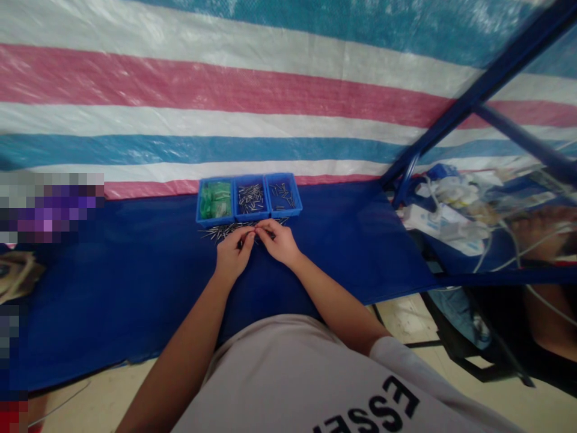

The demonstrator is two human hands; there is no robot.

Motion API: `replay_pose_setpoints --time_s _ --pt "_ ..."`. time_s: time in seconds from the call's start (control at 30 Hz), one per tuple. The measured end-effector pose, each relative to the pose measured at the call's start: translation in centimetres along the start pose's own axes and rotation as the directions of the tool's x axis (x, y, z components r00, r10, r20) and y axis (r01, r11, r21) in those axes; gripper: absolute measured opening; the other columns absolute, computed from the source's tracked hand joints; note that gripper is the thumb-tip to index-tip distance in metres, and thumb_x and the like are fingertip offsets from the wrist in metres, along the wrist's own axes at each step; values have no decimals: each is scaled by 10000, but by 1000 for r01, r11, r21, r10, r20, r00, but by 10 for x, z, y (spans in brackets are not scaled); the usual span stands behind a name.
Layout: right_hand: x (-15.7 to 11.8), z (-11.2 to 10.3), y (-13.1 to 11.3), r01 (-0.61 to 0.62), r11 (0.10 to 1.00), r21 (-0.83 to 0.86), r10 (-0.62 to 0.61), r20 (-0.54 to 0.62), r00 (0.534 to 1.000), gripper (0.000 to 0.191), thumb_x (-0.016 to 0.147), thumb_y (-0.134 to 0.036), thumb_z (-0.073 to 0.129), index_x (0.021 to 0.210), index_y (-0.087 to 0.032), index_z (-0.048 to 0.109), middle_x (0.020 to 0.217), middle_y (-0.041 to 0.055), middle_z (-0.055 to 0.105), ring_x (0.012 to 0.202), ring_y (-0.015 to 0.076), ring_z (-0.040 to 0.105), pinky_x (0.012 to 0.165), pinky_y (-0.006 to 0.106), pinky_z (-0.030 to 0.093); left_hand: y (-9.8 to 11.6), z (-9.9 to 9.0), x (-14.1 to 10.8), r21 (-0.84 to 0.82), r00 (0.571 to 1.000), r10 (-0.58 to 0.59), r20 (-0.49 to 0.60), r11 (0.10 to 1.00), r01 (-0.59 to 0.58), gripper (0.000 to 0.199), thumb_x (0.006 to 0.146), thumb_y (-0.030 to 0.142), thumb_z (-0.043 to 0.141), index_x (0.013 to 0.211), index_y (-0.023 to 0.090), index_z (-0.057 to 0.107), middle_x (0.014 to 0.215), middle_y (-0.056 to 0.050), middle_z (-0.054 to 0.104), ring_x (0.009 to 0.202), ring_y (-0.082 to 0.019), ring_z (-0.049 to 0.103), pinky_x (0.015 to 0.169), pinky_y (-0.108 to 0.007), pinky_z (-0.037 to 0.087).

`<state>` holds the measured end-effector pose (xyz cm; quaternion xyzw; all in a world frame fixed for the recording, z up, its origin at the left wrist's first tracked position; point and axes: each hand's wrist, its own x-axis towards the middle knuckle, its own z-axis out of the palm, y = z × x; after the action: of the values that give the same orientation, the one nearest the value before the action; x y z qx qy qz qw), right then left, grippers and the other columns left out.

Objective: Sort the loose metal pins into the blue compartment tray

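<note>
Both hands meet over the blue table, fingertips touching, just in front of three blue bins. My left hand [235, 252] is closed in a pinch, and my right hand [279, 242] pinches close against it. Whatever lies between the fingertips is too small to make out. A loose pile of thin metal pins or screws [216, 231] spreads beneath and behind the fingers. The left bin [201, 221] contains green plastic packets [216, 198]. Many similar metal pieces [251, 198] fill the middle bin [252, 216], and fewer lie in the right bin [288, 212].
A striped plastic sheet [252, 90] hangs behind the blue table [135, 270]. At right, a blue metal frame [451, 120] stands beside a cluttered surface with white boxes [444, 222] and cables. Another person's arm [541, 231] shows there. Blurred items lie at far left.
</note>
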<state>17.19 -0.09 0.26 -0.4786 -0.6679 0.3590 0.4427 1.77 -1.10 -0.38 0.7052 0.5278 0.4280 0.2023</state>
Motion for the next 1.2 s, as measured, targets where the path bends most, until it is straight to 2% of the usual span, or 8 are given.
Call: replay_pose_setpoints --time_s 0.13,0.27,0.37,0.47,0.6,0.77,1.07,1.2 --pt "-1 2 0 -61 992 107 58 33 998 323 902 -445 463 1014 -148 516 826 3 629 712 36 597 694 128 461 2 2 1 53 999 35 -1 998 -35 258 851 379 559 1002 193 655 667 16 621 624 -112 575 673 -228 464" --pt "-1 4 0 -114 974 198 98 89 991 371 895 -503 446 996 -150 495 697 -20 569 553 15 491 531 108 366 1 2 1 96 999 42 -27 995 -39 236 886 362 518 985 197 654 728 -4 648 651 -120 592 678 -236 459" --pt "-1 4 0 -87 978 188 79 49 996 389 886 -514 460 968 -142 542 771 4 597 638 27 528 601 121 411 -1 0 1 91 999 39 -22 995 -37 247 912 349 464 990 194 641 787 -21 666 683 -127 611 686 -237 460" --pt "0 1 -2 -41 997 73 41 -1 999 380 886 -492 484 904 -138 621 841 25 623 724 43 549 677 140 429 -2 -1 1 88 1000 15 -22 996 -13 264 923 353 434 935 182 634 748 -22 658 676 -133 615 676 -236 456" --pt "0 -3 -4 -37 999 19 36 25 999 426 905 -491 457 806 -120 642 777 25 623 695 35 532 666 133 405 -3 -1 0 72 1000 -15 -28 997 17 272 925 359 428 871 178 624 666 -4 628 622 -126 599 633 -227 446" --pt "1 -2 -4 -27 997 77 21 74 997 475 915 -510 426 783 -97 619 730 22 606 682 20 538 694 118 407 -2 0 -1 -5 1000 -8 -30 1000 7 245 910 361 466 1008 175 593 736 10 641 604 -96 594 614 -200 452" --pt "-1 -3 -6 -99 994 51 93 97 991 568 911 -590 375 750 -94 601 660 14 569 603 14 495 631 122 378 3 -5 2 65 1000 10 4 998 -11 322 922 341 425 683 177 565 559 10 577 530 -100 549 559 -210 407" --pt "-1 -2 -4 -122 990 69 115 96 989 621 899 -641 341 732 -93 582 624 6 534 578 12 466 615 122 370 3 -4 1 20 1000 7 -4 1000 -7 279 911 356 458 759 170 599 606 10 600 545 -94 551 564 -202 410"
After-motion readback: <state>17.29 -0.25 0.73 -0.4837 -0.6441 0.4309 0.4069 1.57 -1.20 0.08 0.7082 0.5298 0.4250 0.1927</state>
